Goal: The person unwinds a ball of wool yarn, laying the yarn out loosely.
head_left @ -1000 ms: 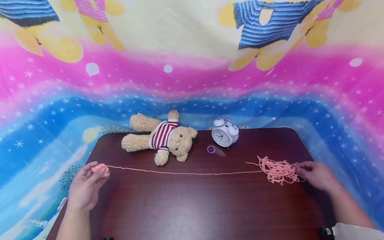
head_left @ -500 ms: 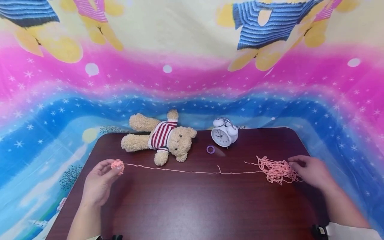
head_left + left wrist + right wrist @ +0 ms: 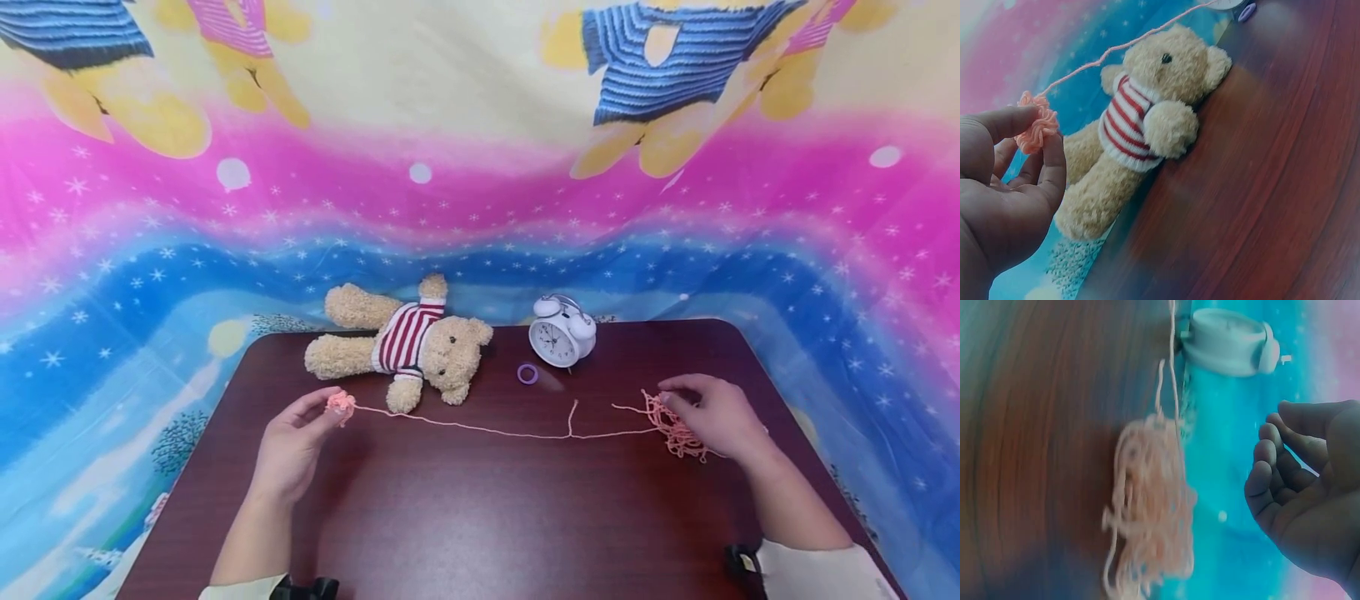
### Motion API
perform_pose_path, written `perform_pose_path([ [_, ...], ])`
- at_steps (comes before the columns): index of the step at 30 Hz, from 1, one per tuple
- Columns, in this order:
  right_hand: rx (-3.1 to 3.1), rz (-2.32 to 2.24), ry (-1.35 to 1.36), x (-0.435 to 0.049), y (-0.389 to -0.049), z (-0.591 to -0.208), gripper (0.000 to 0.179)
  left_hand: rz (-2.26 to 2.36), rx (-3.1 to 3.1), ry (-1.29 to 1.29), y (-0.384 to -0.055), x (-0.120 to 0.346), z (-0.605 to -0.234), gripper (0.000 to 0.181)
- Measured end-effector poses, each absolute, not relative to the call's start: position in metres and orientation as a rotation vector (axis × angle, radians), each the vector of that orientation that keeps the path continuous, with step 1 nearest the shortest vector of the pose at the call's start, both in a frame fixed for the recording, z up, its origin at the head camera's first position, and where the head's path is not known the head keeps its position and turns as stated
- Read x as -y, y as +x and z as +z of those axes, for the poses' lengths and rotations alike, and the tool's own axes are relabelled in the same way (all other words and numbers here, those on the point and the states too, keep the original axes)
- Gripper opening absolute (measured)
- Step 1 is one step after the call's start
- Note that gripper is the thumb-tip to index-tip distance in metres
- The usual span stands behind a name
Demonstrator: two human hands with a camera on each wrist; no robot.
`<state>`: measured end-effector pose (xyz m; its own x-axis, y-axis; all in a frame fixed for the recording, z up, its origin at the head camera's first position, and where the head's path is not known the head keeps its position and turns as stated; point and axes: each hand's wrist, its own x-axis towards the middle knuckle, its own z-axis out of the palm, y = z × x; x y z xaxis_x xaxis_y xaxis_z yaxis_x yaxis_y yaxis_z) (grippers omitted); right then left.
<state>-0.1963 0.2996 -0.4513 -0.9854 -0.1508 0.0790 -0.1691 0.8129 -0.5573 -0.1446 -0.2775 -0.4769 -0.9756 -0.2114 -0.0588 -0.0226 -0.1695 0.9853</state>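
A small wound ball of peach yarn (image 3: pixel 341 406) is pinched between the thumb and fingers of my left hand (image 3: pixel 288 450), raised over the table's left half. From that ball (image 3: pixel 1036 128) a strand (image 3: pixel 480 429) runs rightward, sagging a little, to a loose tangled heap of the same yarn (image 3: pixel 675 435) at the right. A short end sticks up from the strand near its right part. My right hand (image 3: pixel 716 417) hovers above the heap and partly hides it in the head view. In the right wrist view its fingers (image 3: pixel 1265 450) are loosely bent, with nothing between them, apart from the heap.
A teddy bear (image 3: pixel 427 350) in a striped shirt lies at the back left of the dark wooden table (image 3: pixel 480 517). Behind the strand are a purple ring (image 3: pixel 527 374) and a white alarm clock (image 3: pixel 562 331). A printed cloth (image 3: pixel 480 208) hangs behind the table.
My left hand has moved rightward with the yarn ball, and the strand has slackened. The right hand has shifted left from the heap's right edge to above it. The short end now stands up more.
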Motion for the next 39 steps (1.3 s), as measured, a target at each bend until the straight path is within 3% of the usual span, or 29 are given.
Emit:
perform_pose_path([
  [6, 2.917, 0.951, 0.321, -0.266, -0.2, -0.457, 0.023, -2.338, 1.945, 0.239, -0.15, 0.261, -0.478, 0.025],
  [14, 2.849, 1.005, 0.449, -0.222, -0.205, -0.466, 0.017, -2.423, 1.933, 0.195, -0.155, 0.241, -0.479, 0.028],
  [20, 2.822, 1.069, 0.533, -0.191, -0.209, -0.473, 0.016, -2.468, 1.918, 0.162, -0.158, 0.224, -0.479, 0.041],
  [39, 2.672, 1.324, 0.91, -0.11, -0.202, -0.479, 0.026, -2.517, 1.971, 0.039, -0.165, 0.166, -0.479, 0.041],
])
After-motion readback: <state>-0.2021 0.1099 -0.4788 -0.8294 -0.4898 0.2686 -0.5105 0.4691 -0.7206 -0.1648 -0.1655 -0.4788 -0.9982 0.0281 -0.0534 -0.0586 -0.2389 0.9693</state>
